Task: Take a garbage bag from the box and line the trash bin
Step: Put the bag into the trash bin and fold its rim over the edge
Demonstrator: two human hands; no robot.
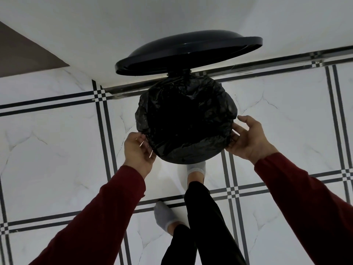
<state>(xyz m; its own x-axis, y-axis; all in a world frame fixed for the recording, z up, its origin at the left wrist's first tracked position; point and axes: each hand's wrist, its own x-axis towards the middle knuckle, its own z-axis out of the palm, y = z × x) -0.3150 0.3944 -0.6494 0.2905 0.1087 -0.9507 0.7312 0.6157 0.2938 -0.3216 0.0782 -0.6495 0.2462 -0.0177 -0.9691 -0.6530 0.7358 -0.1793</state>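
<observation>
1 black garbage bag (186,119) lines 1 trash bin, lid (188,52) raised; left hand (138,150) and right hand (250,139) apparently pinch its folded edge; 2 socked feet on tiled floor (57,150).

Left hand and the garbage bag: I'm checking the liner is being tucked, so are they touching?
Touching. The head view shows the left hand with its fingers pressed against the garbage bag at the bin's near-left rim.

White marble-patterned tiled floor (57,150) with black striped borders; bag-lined trash bin (187,119) at frame centre, two grey-socked feet (164,217) below it.
</observation>
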